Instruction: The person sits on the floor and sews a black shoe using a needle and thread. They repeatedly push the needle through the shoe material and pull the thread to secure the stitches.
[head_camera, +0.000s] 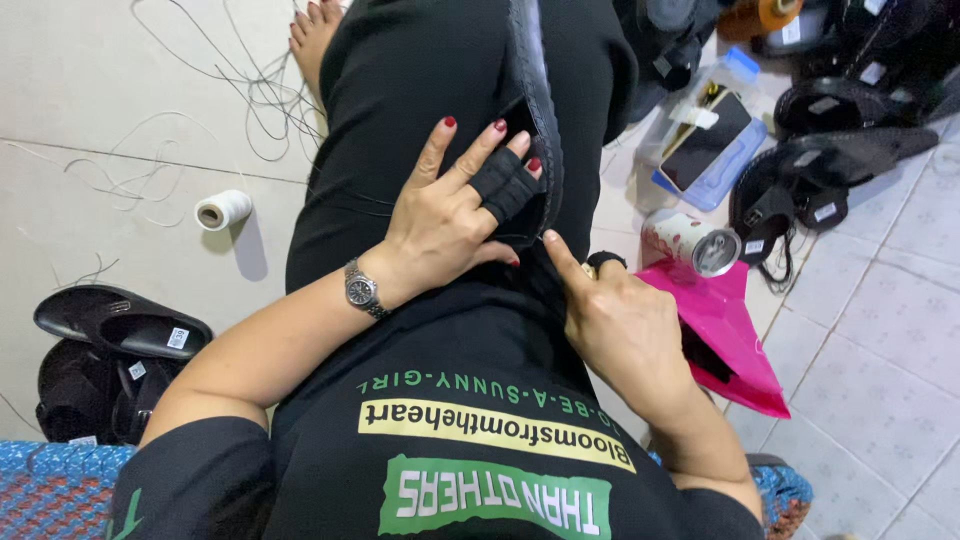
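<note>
Pressing down on your lap, your left hand (445, 215) lies spread flat over a black sandal upper with a stitched leather edge (540, 110), which runs along your thigh from your hands up toward your knee. Black fabric guards (503, 183) wrap two of that hand's fingers, and a silver metal wristwatch (361, 291) sits on its wrist. Your right hand (620, 325) is pinched at the upper's lower end, forefinger straight and touching the leather; whether it grips a needle or thread, I cannot tell. Just beside that hand a bright pink plastic bag (725, 335) lies on the tiled floor, with a small printed can (690, 243) above it. A white spool of thread (222, 209) stands well apart on your left, near loose dark threads (240, 90). Finished black sandals (120, 325) are stacked at the lower left.
</note>
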